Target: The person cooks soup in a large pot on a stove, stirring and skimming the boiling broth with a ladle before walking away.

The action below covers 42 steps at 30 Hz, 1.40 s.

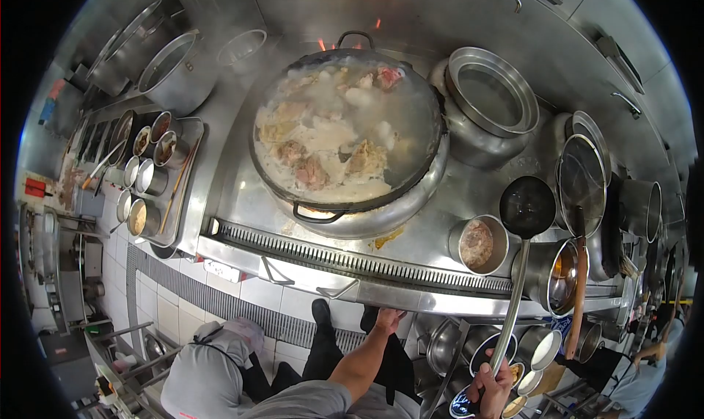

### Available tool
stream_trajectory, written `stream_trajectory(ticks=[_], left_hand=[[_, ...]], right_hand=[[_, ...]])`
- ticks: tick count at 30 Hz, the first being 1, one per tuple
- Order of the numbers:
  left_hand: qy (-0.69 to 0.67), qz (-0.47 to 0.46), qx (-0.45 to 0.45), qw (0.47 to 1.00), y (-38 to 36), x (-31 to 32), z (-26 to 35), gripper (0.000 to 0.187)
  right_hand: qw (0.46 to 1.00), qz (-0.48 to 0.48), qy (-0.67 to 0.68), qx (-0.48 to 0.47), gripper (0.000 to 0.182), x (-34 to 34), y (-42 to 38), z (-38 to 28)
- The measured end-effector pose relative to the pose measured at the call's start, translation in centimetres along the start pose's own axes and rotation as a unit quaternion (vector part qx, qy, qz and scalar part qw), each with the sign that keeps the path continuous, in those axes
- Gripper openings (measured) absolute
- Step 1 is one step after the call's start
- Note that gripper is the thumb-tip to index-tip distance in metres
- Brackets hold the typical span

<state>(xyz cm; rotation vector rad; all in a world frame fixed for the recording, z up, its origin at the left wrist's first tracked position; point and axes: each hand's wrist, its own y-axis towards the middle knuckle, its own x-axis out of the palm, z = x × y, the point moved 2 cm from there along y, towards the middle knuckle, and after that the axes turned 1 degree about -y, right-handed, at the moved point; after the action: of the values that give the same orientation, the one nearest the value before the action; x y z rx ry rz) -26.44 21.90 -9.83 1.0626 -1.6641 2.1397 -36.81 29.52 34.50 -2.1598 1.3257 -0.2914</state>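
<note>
My right hand (493, 387) is wrapped round the handle of a long metal ladle (518, 294). The ladle's dark, round bowl is raised above the stove, beside a pot of minced meat (478, 244). My left hand (389, 320) is low at the counter's front edge, its fingers small and partly hidden; whether it holds anything cannot be made out. A large black wok (434, 171) with two loop handles stands on the burner. Chunks of meat (312, 171) lie in its cloudy, foamy, steaming liquid, and flames show behind it.
A metal pot (493, 96) stands right of the wok, with a strainer (581, 177) farther right. At the left are a tray (192, 134) of small containers and large pots (174, 70). A person (213, 368) in grey bends at the lower left; another person (638, 375) is at the far right.
</note>
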Motion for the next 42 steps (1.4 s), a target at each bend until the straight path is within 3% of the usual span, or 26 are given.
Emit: stream_trajectory(ticks=[8, 27, 35, 42], left_hand=[[0.048, 0.029, -0.006, 0.998, 0.2, 0.1, -0.1, 0.009], [0.044, 0.025, -0.012, 0.999, -0.5, 1.2, 0.5, 0.013], [0.010, 0.026, -0.025, 0.999, -0.4, 0.8, 0.6, 0.057], [0.009, 0.041, -0.033, 0.999, -0.4, 1.0, 0.7, 0.058]], right_hand=[[1.000, 0.001, 0.010, 0.004, 0.011, 0.1, 0.1, -0.1], [1.000, 0.003, 0.012, -0.001, 0.008, 0.4, 0.1, -0.3], [1.000, 0.011, 0.013, 0.003, 0.008, 0.4, 0.2, -0.3], [1.000, 0.012, 0.003, -0.008, 0.008, 0.4, 0.2, -0.5]])
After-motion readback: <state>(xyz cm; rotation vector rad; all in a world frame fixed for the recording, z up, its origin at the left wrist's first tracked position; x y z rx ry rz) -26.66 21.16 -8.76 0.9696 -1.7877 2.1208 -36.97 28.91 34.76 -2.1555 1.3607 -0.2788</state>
